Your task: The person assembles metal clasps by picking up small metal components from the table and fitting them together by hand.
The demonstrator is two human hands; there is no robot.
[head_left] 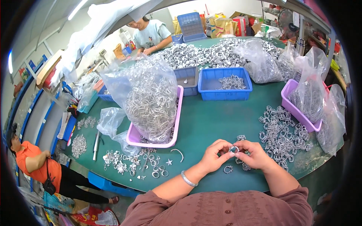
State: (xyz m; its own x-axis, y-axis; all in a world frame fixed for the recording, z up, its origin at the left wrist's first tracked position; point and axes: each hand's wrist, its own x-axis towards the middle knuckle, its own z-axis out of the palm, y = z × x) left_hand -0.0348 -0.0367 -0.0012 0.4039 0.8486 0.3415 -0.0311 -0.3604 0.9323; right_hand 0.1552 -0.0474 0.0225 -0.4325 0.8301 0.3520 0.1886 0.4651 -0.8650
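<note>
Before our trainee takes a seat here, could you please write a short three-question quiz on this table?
1. True or false: on the left, the big clear bag of metal pieces stands in the pink tray.
2. What colour is the bin directly to the right of the grey bin? A) orange B) blue C) yellow
3. What do the left hand and right hand hold together at their fingertips?

Key: 1. True. 2. B. 3. A small ring-shaped piece, silver in colour.
</note>
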